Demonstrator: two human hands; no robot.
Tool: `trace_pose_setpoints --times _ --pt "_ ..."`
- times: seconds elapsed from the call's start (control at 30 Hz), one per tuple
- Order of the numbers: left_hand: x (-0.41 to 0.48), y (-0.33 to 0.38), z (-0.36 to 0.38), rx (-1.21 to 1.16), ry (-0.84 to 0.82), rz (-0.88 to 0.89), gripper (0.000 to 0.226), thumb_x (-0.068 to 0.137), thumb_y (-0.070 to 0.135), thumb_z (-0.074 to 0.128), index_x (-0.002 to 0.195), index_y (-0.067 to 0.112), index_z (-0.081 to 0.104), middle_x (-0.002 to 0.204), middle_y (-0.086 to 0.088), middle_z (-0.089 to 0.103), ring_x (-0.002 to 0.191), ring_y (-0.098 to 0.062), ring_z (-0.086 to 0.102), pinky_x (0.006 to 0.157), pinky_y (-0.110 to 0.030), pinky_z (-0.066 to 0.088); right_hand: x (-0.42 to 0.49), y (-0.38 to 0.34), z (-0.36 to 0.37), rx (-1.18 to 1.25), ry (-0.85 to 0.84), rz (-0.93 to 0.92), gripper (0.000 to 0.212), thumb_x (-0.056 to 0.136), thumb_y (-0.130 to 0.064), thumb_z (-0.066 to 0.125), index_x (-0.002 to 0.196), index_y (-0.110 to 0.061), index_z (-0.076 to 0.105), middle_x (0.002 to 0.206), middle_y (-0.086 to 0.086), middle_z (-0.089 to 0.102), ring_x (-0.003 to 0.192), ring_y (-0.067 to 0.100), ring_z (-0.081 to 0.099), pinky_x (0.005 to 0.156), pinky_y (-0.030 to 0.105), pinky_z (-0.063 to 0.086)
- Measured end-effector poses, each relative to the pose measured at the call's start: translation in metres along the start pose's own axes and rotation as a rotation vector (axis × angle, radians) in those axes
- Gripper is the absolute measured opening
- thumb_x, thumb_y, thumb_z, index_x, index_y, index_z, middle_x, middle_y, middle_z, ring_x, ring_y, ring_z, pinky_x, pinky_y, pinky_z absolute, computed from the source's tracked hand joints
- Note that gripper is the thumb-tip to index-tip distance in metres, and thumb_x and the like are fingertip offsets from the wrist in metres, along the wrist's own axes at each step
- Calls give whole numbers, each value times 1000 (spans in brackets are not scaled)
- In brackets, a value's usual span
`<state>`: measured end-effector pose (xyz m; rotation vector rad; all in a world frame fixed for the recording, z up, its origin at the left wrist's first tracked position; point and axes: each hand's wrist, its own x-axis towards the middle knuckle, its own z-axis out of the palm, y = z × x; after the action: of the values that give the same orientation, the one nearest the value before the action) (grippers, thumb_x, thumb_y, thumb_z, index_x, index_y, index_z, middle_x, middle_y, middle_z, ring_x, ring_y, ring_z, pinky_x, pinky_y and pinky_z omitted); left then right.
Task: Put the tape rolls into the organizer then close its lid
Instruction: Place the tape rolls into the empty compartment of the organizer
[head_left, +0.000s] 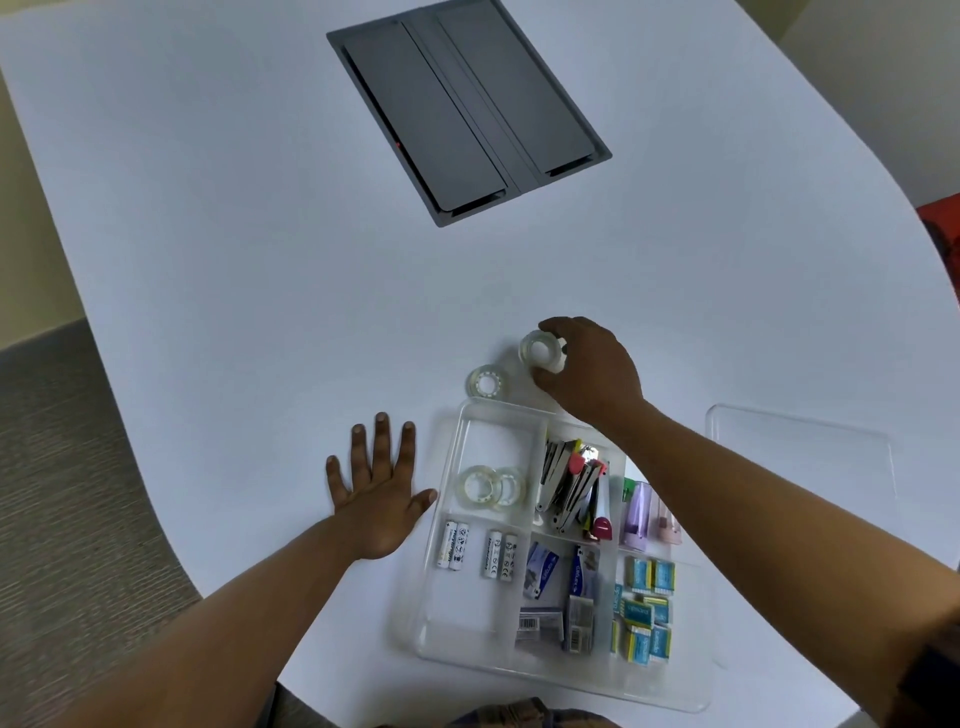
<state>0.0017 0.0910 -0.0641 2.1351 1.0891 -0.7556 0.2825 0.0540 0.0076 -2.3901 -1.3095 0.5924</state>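
A clear plastic organizer (451, 457) lies open on the white table near me. Two clear tape rolls (491, 486) rest in its far-left compartment. My right hand (592, 371) is just beyond the organizer's far edge, fingers closed on a clear tape roll (540, 351) held a little above the table. Another tape roll (487, 383) lies flat on the table to its left, touching nothing. My left hand (379, 488) is pressed flat on the table, fingers spread, thumb at the organizer's left wall. The clear lid (802, 457) lies flat to the right of my right forearm.
The other compartments hold batteries (475, 553), staplers (569, 486), staple boxes (558, 597) and small blue-yellow packs (647, 608). A grey cable hatch (467, 114) is set into the table farther away. The table edge curves down on the left, over grey carpet.
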Motion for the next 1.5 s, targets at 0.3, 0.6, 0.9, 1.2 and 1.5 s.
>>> trace_pose_setpoints --times 0.3,0.6,0.9,1.2,1.5 --pt "-4 3 -2 4 12 -8 80 94 56 25 127 35 -45 136 4 -56 125 -24 -50 108 -59 -17 -91 -21 10 32 -23 -117 51 71 -35 76 119 -25 59 115 -5 58 100 16 56 79 32 50" --pt "-3 3 -1 5 31 -5 79 95 56 25 131 34 -42 139 3 -54 127 -23 -49 109 -59 -16 -102 -16 37 -241 -55 -199 57 74 -30 76 126 -18 57 118 1 65 107 26 54 86 41 47" --pt "0 -1 6 7 95 7 79 93 59 22 128 36 -45 136 5 -56 126 -22 -50 109 -59 -16 -105 -6 38 -200 -11 -220 48 71 -22 78 116 -15 64 108 3 68 101 28 58 81 38 50" --pt "-5 -2 2 58 282 46 81 90 60 34 149 29 -13 157 -2 -25 145 -26 -19 112 -57 -11 -127 41 32 -189 207 -170 54 86 -40 63 131 -12 52 136 8 52 136 24 37 108 38 38" --pt "26 17 -66 -121 590 329 43 91 26 58 131 11 54 136 -8 56 123 -26 53 104 -39 40 -135 57 45 -259 68 -137 77 95 -57 37 154 -16 9 162 3 8 149 20 1 120 43 7"
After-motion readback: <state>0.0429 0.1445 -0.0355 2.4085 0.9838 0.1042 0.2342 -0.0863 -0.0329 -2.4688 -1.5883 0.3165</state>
